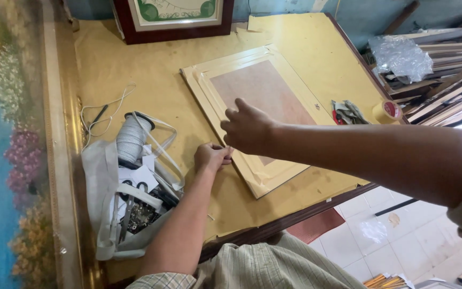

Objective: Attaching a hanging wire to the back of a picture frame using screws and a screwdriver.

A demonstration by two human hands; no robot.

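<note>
Under both hands (231, 142) (touching), cream frame (258, 115)

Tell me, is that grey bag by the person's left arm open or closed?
Open. The grey bag gapes at the top, showing a spool of white cord, paper slips and dark tools inside; its straps lie loose over the contents.

Framing workshop: stacked frame mouldings (445, 80), framed picture (175, 18), paper-covered workbench (151, 69).

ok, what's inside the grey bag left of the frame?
In the grey bag: a spool of white cord standing upright, white paper pieces, scissors and a dark patterned item. Anything deeper is covered by these.
</note>
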